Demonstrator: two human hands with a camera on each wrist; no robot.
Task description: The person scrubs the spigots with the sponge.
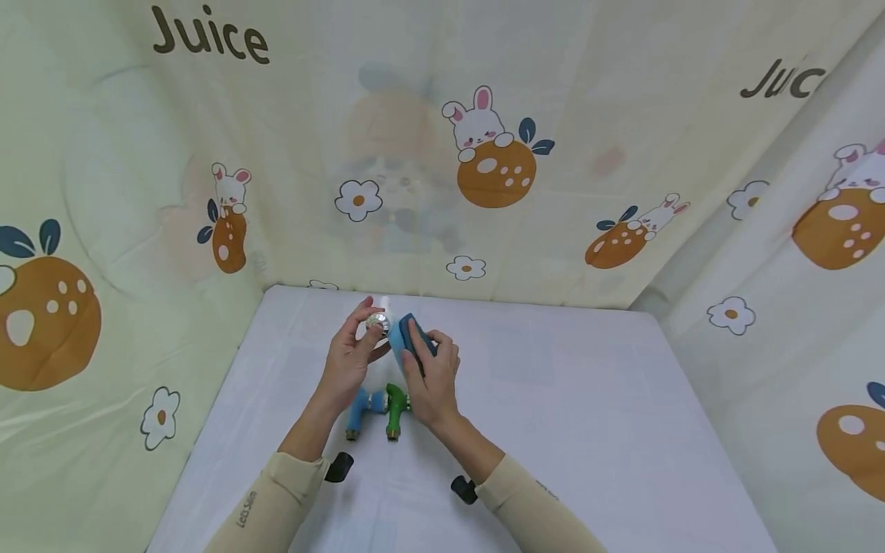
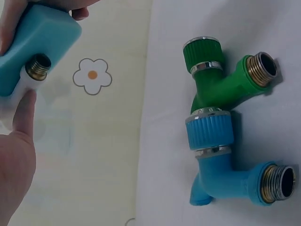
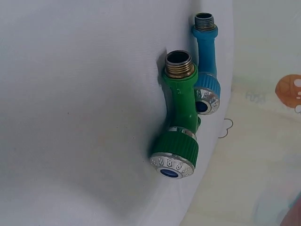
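In the head view both hands hold a light blue tap above the white table. My left hand pinches its silver dial end. My right hand is curled round the blue body. The left wrist view shows this tap's blue body with a brass threaded end and my left thumb beside it. Below the hands, a green tap and a blue tap lie side by side on the table, touching.
Cream cloth printed with rabbits, oranges and flowers hangs behind the table and on both sides. The cloth meets the table's far edge. Black wrist mounts sit on both sleeved forearms.
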